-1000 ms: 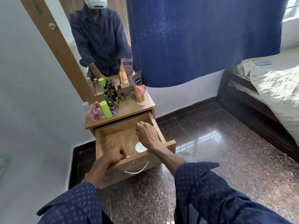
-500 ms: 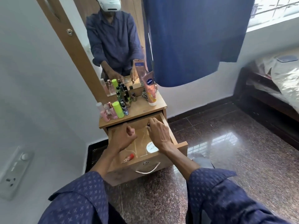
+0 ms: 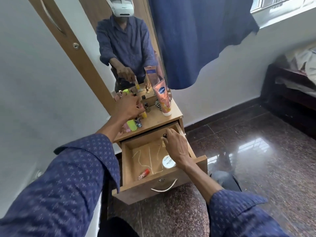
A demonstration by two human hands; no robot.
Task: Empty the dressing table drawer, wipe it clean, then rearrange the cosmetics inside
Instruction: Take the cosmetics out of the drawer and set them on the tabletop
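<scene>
While the drawer [image 3: 159,161] stands pulled out from the dressing table [image 3: 162,117], the head view shows the right hand [image 3: 176,146] down inside it at the far right corner, fingers curled round a small dark-capped item [image 3: 164,135] that is mostly hidden by the hand. A white round jar [image 3: 168,162] lies on the drawer floor just beside the right wrist, and a small red tube [image 3: 144,173] lies near the front left corner, well apart from the jar. Pale streaks mark the wooden floor between them. Up over the tabletop, the left hand [image 3: 127,108] hovers above a cluster of small bottles [image 3: 135,123], its fingers bent around a small yellow bottle [image 3: 143,114]; blur leaves the hold itself unclear, so I cannot tell whether it grips. A pink lotion tube [image 3: 163,98] stands cap-down at the back right of the tabletop, against the mirror [image 3: 119,48].
</scene>
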